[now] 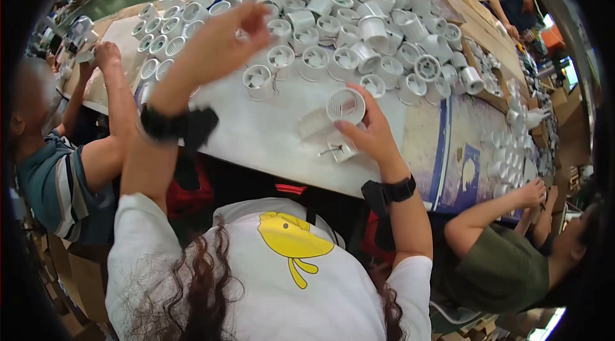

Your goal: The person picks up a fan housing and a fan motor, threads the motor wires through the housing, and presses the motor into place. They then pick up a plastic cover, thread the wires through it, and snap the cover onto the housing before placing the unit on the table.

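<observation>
My right hand (371, 131) grips a white round plastic housing (346, 105) by its side, with the slotted inside facing up. Just below it, a small white part with short wires (339, 151) lies on the pale tabletop (256, 129). My left hand (221, 46) is raised over the table at the left, in front of standing housings. Motion smears its fingers, so whether they hold anything is unclear. Closest to that hand are a white housing with a fan-like inside (258, 81) and, further left, rows of slotted housings (174, 45).
A large heap of white housings (378, 27) fills the table's far side. Cardboard boxes (490, 78) stand behind it at the right. One co-worker (70, 142) sits at the left, another (512, 251) at the right, near smaller white parts (506, 165). A blue-striped board (442, 149) covers the right side.
</observation>
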The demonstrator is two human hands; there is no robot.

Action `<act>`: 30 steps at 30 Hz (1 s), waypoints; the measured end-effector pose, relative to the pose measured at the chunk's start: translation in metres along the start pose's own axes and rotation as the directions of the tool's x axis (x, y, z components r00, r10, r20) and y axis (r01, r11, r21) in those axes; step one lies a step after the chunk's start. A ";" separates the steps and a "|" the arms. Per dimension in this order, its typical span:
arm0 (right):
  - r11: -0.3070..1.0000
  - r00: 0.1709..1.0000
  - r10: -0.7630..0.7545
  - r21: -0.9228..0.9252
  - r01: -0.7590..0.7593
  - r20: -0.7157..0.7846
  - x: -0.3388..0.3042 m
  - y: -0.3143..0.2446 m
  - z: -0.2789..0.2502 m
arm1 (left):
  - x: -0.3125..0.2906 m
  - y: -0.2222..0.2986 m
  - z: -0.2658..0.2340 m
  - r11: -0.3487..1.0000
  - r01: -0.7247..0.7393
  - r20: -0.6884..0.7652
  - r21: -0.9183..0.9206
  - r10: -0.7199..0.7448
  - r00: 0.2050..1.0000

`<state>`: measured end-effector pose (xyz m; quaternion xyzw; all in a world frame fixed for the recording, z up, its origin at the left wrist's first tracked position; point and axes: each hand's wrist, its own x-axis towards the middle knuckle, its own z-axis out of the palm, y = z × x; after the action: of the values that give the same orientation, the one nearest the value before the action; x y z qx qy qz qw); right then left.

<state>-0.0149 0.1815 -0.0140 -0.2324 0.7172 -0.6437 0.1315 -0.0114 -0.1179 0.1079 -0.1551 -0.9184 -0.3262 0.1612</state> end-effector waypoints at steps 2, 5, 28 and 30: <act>1.000 0.999 -0.010 0.004 0.010 -0.040 -0.001 -0.002 -0.002 | -0.039 0.016 0.022 0.981 0.172 0.196 -0.093 -0.151 0.969; 0.989 0.987 -0.097 0.101 0.110 -0.126 -0.004 -0.007 -0.006 | -0.078 0.034 0.047 0.937 0.253 0.299 -0.241 -0.177 0.938; 0.996 0.992 -0.089 -0.007 0.090 0.092 0.013 -0.058 0.027 | -0.054 0.012 0.078 0.834 0.220 0.243 -0.506 -0.107 0.964; 0.997 0.992 -0.078 0.009 0.078 0.096 0.005 -0.063 0.033 | -0.058 0.000 0.084 0.774 0.179 0.177 -0.608 -0.087 0.980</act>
<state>0.0075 0.1467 0.0437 -0.2909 0.6988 -0.6380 0.1413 0.0245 -0.0735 0.0228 -0.1564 -0.7774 -0.6091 0.0134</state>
